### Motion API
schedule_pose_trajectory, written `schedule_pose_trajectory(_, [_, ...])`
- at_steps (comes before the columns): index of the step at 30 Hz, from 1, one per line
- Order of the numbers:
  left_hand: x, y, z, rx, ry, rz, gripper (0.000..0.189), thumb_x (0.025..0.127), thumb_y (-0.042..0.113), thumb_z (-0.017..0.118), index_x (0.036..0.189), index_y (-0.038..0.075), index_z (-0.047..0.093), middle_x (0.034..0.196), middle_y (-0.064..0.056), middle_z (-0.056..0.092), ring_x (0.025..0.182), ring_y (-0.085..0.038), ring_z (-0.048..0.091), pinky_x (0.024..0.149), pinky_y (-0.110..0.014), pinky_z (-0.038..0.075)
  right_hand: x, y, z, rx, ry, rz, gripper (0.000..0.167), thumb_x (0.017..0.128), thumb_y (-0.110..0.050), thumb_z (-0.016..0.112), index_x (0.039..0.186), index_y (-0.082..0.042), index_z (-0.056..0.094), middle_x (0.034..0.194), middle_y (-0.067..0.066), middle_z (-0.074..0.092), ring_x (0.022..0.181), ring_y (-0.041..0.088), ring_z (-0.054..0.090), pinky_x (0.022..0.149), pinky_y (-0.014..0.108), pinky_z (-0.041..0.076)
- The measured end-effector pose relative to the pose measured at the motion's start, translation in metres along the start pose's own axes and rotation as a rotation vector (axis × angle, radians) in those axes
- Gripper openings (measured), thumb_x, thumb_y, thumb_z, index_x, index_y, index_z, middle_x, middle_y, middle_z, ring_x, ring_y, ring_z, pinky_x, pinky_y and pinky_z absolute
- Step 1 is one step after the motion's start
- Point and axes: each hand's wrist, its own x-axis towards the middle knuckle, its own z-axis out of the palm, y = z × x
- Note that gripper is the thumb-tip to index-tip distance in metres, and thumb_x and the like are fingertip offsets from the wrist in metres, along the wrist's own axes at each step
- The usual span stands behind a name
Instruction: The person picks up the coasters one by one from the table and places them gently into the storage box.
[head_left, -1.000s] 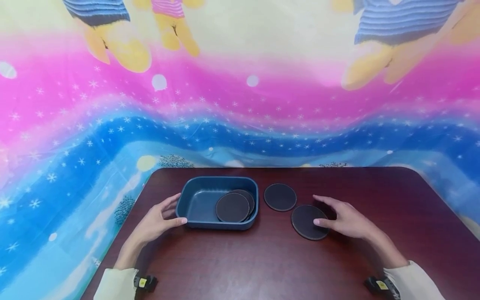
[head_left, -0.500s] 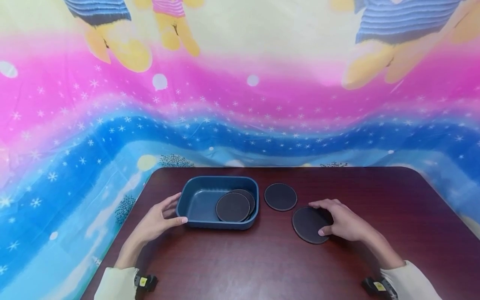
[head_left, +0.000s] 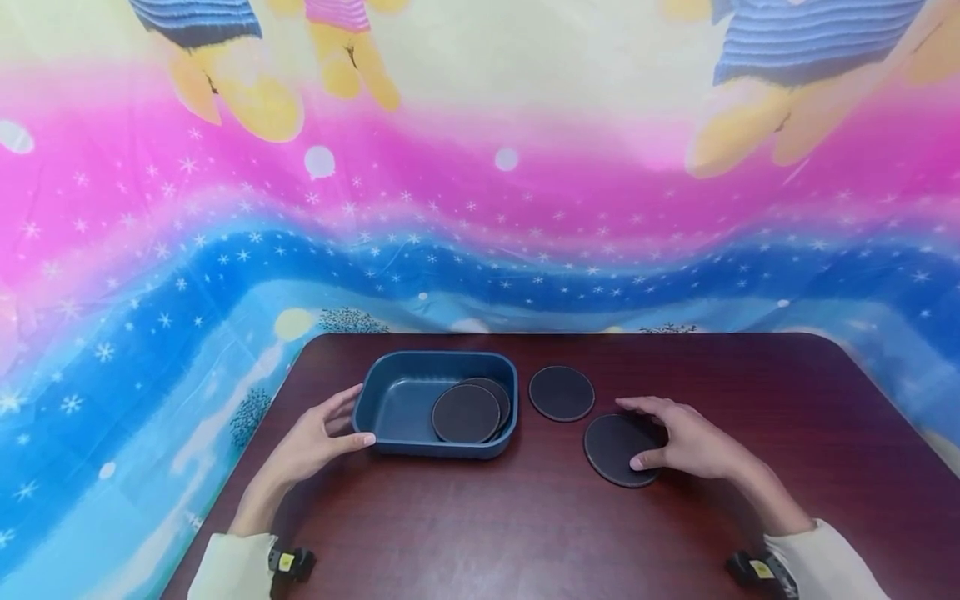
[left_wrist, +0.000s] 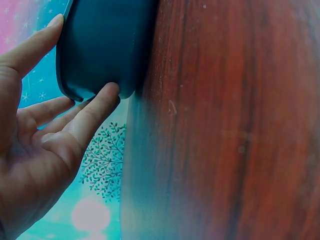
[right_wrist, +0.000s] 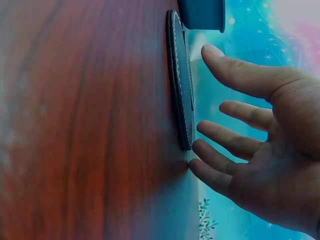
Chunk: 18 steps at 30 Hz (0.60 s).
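Observation:
A dark blue rectangular tub (head_left: 390,450) stands at the left of the table, with two round black coasters (head_left: 465,414) overlapping inside its right end. My left hand (head_left: 315,442) rests against the tub's left end, thumb on the near corner of the rim and fingers extended along the side. Two more coasters lie right of the tub: a farther one (head_left: 561,393) and a nearer one (head_left: 617,450). Over the nearer coaster's right part is my right hand (head_left: 693,442), thumb and fingers spread. In the right wrist view its fingertips stand apart from the stitched coaster (right_wrist: 181,85).
The dark red wooden table (head_left: 480,525) has rounded far corners. Behind it hangs a printed cloth (head_left: 480,208) in pink and blue. A small black wrist device (head_left: 292,565) sits at the left sleeve, and a similar device (head_left: 753,571) at the right one.
My right hand has shifted slightly toward me and left over the nearer coaster, which has slid a little toward me. The left hand and the tub have stayed put.

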Motion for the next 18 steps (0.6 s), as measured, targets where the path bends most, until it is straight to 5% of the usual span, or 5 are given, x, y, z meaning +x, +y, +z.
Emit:
schedule_pose_trajectory(10, [-0.0001, 0.0002, 0.0005, 0.014, 0.001, -0.007, 0.09, 0.096, 0.027, 0.084, 0.169, 0.01, 0.035, 0.154, -0.025, 0.059, 0.139, -0.046, 0.062, 0.101, -0.048, 0.063, 0.002, -0.0003, 0.0019, -0.011, -0.048, -0.008, 0.089, 0.073, -0.026, 0.101, 0.152, -0.011, 0.061, 0.145, 0.015, 0.065, 0.123, 0.034, 0.058, 0.09, 0.044, 0.054])
schedule_pose_trajectory(18, [0.0008, -0.0009, 0.0001, 0.008, -0.001, 0.001, 0.09, 0.096, 0.026, 0.084, 0.169, 0.008, 0.034, 0.155, -0.026, 0.058, 0.139, -0.046, 0.062, 0.101, -0.046, 0.063, 0.0045, -0.0002, 0.0035, 0.017, -0.01, -0.034, 0.088, 0.068, -0.012, 0.101, 0.147, -0.015, 0.063, 0.138, 0.009, 0.062, 0.121, 0.029, 0.058, 0.095, 0.038, 0.054])
